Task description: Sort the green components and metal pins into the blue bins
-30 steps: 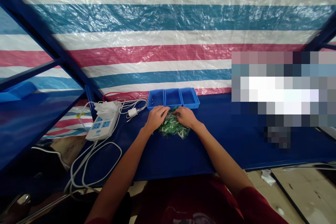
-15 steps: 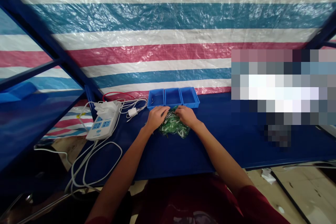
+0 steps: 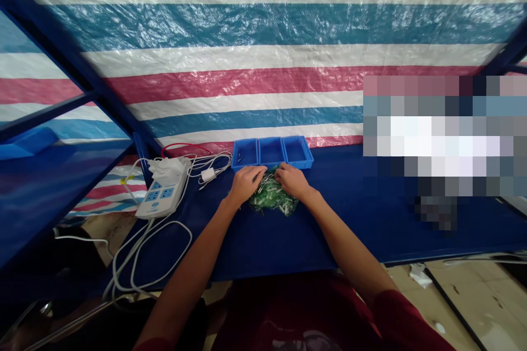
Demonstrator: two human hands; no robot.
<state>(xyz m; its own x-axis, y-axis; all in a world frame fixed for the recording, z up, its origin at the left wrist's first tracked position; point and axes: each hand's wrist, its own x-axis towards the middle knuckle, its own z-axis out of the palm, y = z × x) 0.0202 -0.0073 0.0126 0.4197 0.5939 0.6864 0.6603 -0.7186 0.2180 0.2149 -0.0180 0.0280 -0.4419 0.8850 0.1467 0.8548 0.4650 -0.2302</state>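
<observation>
A heap of crumpled green and clear plastic [image 3: 269,196], mixed with small metal and white pieces, lies on the blue table between my hands. My left hand [image 3: 245,183] rests at its left edge, fingers bent towards the thumb; whatever is between them is too small to make out. Over the right upper edge, my right hand [image 3: 292,180] has its fingers curled in and pinched at the plastic, hiding the tips. Just behind both hands stands a blue tray [image 3: 272,165] with three compartments. A small metal piece [image 3: 240,157] lies in its left compartment.
A white power strip [image 3: 162,192] with plugs and looped white cables stands at the left. Near the tray lies a small white adapter [image 3: 208,174]. Striped sheeting [image 3: 247,79] hangs behind the table [image 3: 275,249]. A blurred-out area covers the right side.
</observation>
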